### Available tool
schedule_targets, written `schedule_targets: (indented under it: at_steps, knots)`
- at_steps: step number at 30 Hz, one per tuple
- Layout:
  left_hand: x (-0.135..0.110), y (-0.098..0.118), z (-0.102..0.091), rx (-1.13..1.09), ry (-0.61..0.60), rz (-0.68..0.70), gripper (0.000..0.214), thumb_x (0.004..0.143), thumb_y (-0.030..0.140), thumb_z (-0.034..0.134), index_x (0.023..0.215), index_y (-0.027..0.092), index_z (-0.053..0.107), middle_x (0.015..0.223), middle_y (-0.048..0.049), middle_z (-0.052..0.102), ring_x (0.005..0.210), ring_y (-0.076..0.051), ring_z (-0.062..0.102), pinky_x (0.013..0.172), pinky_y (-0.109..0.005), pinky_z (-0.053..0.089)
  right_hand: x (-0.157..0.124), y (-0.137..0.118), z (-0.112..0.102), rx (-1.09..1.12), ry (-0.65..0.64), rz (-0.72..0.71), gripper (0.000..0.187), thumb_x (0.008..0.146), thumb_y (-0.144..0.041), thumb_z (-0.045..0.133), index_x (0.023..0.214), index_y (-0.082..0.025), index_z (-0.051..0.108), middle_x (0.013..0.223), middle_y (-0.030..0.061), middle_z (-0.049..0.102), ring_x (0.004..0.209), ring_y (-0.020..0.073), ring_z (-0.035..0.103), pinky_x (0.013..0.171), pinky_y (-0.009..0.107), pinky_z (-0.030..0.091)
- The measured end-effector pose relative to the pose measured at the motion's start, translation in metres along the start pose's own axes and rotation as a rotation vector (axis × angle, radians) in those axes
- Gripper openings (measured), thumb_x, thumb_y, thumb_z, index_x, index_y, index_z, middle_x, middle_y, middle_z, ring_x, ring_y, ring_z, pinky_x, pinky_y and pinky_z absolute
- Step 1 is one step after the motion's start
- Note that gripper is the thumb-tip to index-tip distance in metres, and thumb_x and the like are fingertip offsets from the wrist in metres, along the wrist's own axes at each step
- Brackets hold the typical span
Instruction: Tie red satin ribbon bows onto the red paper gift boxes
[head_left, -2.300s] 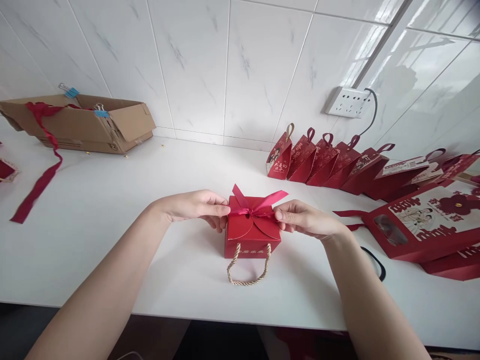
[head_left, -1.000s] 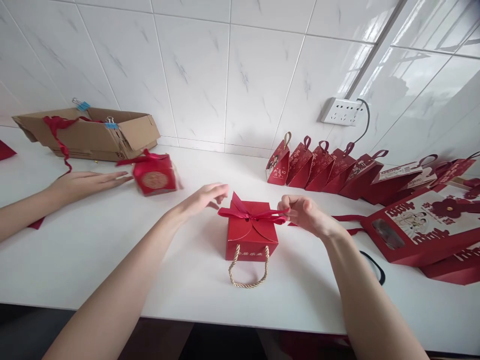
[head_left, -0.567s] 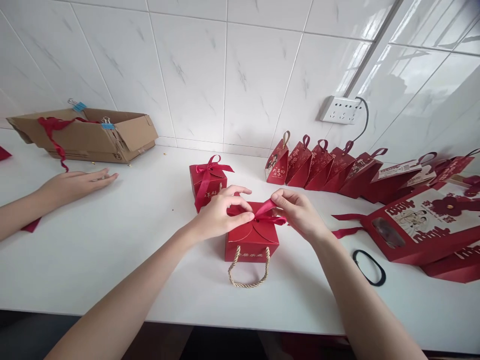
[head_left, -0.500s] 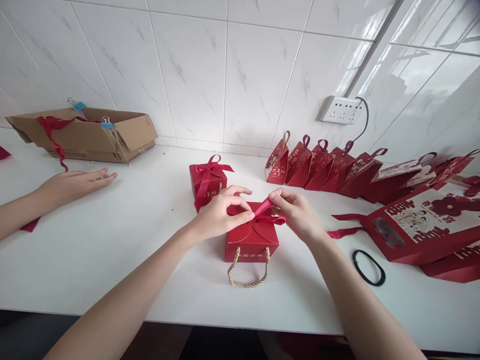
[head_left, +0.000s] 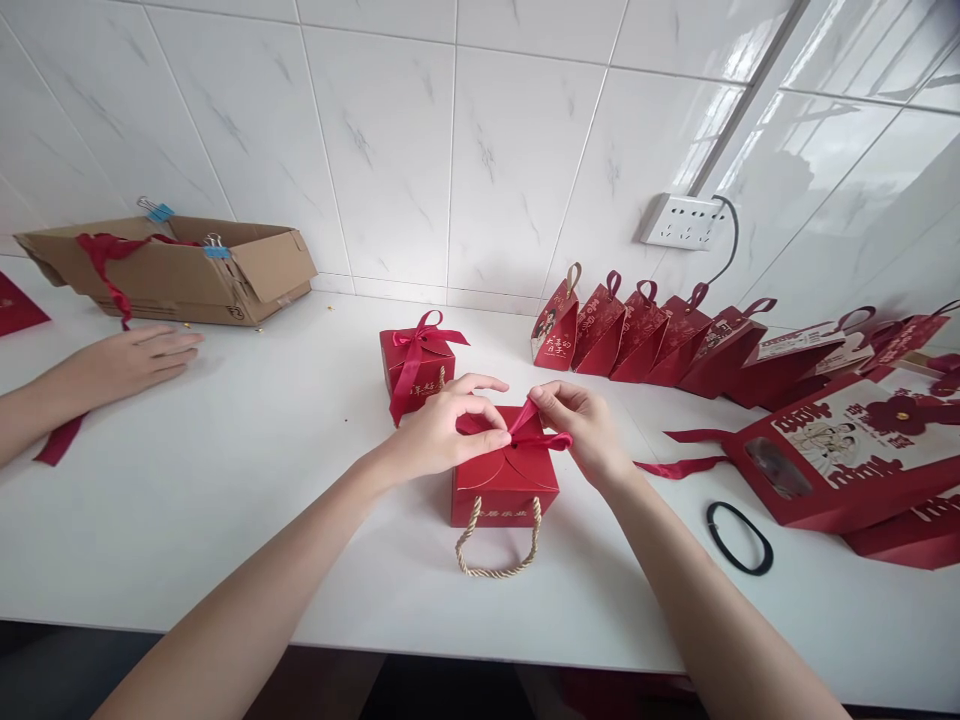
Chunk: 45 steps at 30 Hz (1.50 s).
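Observation:
A red gift box (head_left: 504,488) with a gold rope handle (head_left: 496,545) stands on the white table (head_left: 300,500) in front of me. A red ribbon (head_left: 534,430) crosses its petal-shaped lid. My left hand (head_left: 442,428) pinches the ribbon at the middle of the lid, fingers closed. From the right, my right hand (head_left: 581,425) pinches a ribbon end just beside it. Behind the left hand stands a second red box (head_left: 415,365) tied with a finished bow.
Another person's hand (head_left: 124,360) lies flat on the table at the left, near a cardboard box (head_left: 172,265) with red ribbon and binder clips. A row of red paper bags (head_left: 660,330) leans along the wall. Larger red boxes (head_left: 847,450) and a black band (head_left: 739,537) lie right.
The other person slid the bow-tied box across to behind my box, then drew that hand back left. My hands came together from the ribbon's ends to its centre and keep working it.

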<state>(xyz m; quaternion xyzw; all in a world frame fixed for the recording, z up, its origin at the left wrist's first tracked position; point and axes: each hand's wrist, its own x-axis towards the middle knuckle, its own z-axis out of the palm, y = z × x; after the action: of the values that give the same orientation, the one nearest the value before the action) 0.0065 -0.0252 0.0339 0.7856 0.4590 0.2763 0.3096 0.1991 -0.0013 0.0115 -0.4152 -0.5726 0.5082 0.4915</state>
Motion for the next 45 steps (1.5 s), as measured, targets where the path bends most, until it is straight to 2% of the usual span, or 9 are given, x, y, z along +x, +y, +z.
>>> schedule_targets:
  at_steps: [6, 12, 18, 21, 25, 33, 36, 42, 45]
  knots:
    - [0.001, 0.000, -0.001, 0.011, 0.003, 0.018, 0.025, 0.076, 0.048, 0.056, 0.073, 0.025, 0.065, 0.133, 0.0031, 0.045, 0.119, -0.028, 0.045, 0.099, -0.047, 0.036, 0.000, 0.002, 0.005, 0.022, 0.089, 0.052, 0.037, 0.067, -0.052, 0.068, 0.064, -0.016, 0.058, 0.051, -0.0043, 0.044, 0.045, 0.0071, 0.036, 0.040, 0.021, 0.028]
    - [0.000, -0.001, 0.001, -0.010, 0.009, 0.010, 0.024, 0.076, 0.047, 0.056, 0.074, 0.024, 0.062, 0.133, 0.0007, 0.045, 0.122, -0.028, 0.043, 0.099, -0.045, 0.036, 0.002, -0.006, -0.011, 0.059, 0.011, 0.062, 0.036, 0.068, -0.051, 0.068, 0.080, -0.018, 0.058, 0.066, -0.0029, 0.050, 0.055, 0.0088, 0.047, 0.056, 0.025, 0.043]
    - [-0.003, 0.002, 0.003, -0.023, 0.071, 0.069, 0.018, 0.077, 0.039, 0.057, 0.090, 0.027, 0.060, 0.132, 0.0006, 0.045, 0.123, -0.025, 0.042, 0.101, -0.043, 0.035, -0.006, -0.026, -0.046, -0.130, -0.342, 0.029, 0.025, 0.075, -0.042, 0.065, 0.074, -0.018, 0.059, 0.071, -0.0005, 0.051, 0.063, 0.0111, 0.048, 0.062, 0.027, 0.043]
    - [-0.003, 0.002, 0.003, -0.011, 0.020, 0.062, 0.019, 0.081, 0.040, 0.053, 0.091, 0.031, 0.065, 0.136, 0.0030, 0.042, 0.123, -0.025, 0.042, 0.102, -0.044, 0.034, -0.010, -0.032, -0.049, -0.209, -0.528, 0.015, 0.017, 0.073, -0.032, 0.069, 0.081, -0.018, 0.062, 0.083, 0.0031, 0.055, 0.074, 0.0142, 0.051, 0.067, 0.029, 0.043]
    - [-0.002, 0.001, 0.002, -0.013, -0.021, 0.018, 0.024, 0.081, 0.046, 0.051, 0.094, 0.033, 0.066, 0.138, 0.0042, 0.039, 0.125, -0.027, 0.039, 0.103, -0.046, 0.033, -0.012, -0.032, -0.046, -0.235, -0.606, 0.036, 0.015, 0.072, -0.028, 0.069, 0.080, -0.019, 0.061, 0.081, 0.0019, 0.055, 0.070, 0.0132, 0.049, 0.063, 0.028, 0.043]
    - [-0.002, -0.002, 0.001, -0.032, -0.015, 0.000, 0.025, 0.079, 0.047, 0.053, 0.090, 0.029, 0.065, 0.138, 0.0021, 0.040, 0.121, -0.028, 0.043, 0.100, -0.047, 0.036, -0.013, -0.028, -0.024, -0.220, -0.320, -0.237, 0.023, 0.070, -0.028, 0.070, 0.058, -0.019, 0.053, 0.084, 0.0032, 0.056, 0.079, 0.0150, 0.054, 0.068, 0.029, 0.045]
    - [-0.002, -0.003, 0.002, -0.036, -0.004, -0.006, 0.022, 0.078, 0.047, 0.054, 0.088, 0.030, 0.064, 0.137, 0.0039, 0.042, 0.120, -0.026, 0.045, 0.100, -0.046, 0.035, -0.015, -0.023, -0.013, -0.223, -0.218, -0.327, 0.028, 0.072, -0.030, 0.069, 0.056, -0.020, 0.048, 0.071, 0.0012, 0.054, 0.068, 0.0137, 0.053, 0.059, 0.027, 0.044]
    - [-0.004, -0.001, 0.001, -0.033, -0.010, -0.027, 0.023, 0.079, 0.048, 0.053, 0.087, 0.029, 0.064, 0.137, 0.0020, 0.041, 0.120, -0.027, 0.046, 0.099, -0.048, 0.035, -0.018, -0.015, -0.008, -0.496, 0.013, -0.492, 0.027, 0.076, -0.034, 0.066, 0.061, -0.021, 0.048, 0.059, -0.0014, 0.051, 0.053, 0.0112, 0.045, 0.049, 0.026, 0.038]
    - [-0.004, 0.000, 0.001, -0.038, -0.012, -0.030, 0.024, 0.079, 0.048, 0.053, 0.087, 0.029, 0.064, 0.137, 0.0014, 0.042, 0.120, -0.027, 0.046, 0.099, -0.048, 0.036, -0.019, -0.016, -0.009, -0.586, 0.016, -0.570, 0.025, 0.077, -0.033, 0.065, 0.063, -0.022, 0.048, 0.059, -0.0011, 0.051, 0.053, 0.0116, 0.044, 0.050, 0.026, 0.037]
